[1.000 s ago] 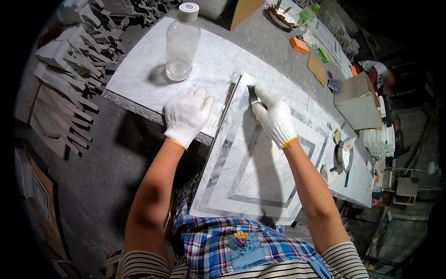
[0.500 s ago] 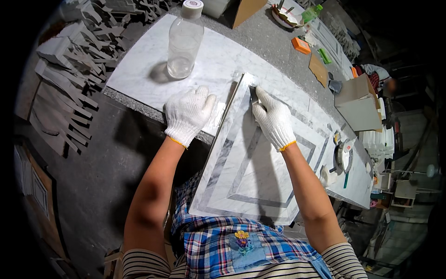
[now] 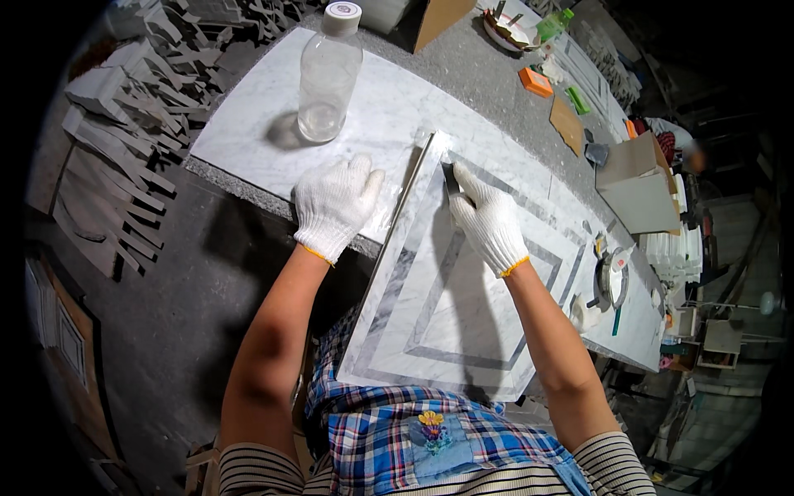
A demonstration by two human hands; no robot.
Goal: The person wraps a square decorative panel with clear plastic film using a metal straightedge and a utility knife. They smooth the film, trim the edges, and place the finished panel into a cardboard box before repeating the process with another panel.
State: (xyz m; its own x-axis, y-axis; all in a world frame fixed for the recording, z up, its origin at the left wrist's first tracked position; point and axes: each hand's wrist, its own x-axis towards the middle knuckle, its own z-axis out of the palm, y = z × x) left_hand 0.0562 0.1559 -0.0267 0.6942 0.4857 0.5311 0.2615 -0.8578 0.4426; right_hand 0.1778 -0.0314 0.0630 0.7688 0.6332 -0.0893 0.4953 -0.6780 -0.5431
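A square white marble panel (image 3: pixel 463 322) with grey inlaid bands lies in front of me, overhanging the table edge. My left hand (image 3: pixel 335 205), in a white knit glove, rests flat on the clear plastic sheet beside the panel's left edge. My right hand (image 3: pixel 488 221), also gloved, is closed around a small dark tool (image 3: pixel 450 177) pressed against the panel near its top corner. Most of the tool is hidden by the fingers.
A clear plastic bottle (image 3: pixel 328 73) with a white cap stands on the white marble slab (image 3: pixel 248 140) behind my left hand. Grey stone strips (image 3: pixel 116 149) lie piled at the left. A cardboard box (image 3: pixel 641 186), a tape roll (image 3: pixel 610 277) and small orange and green items sit to the right.
My right hand has slid slightly down along the panel's top corner with the tool. My left hand has stayed in place.
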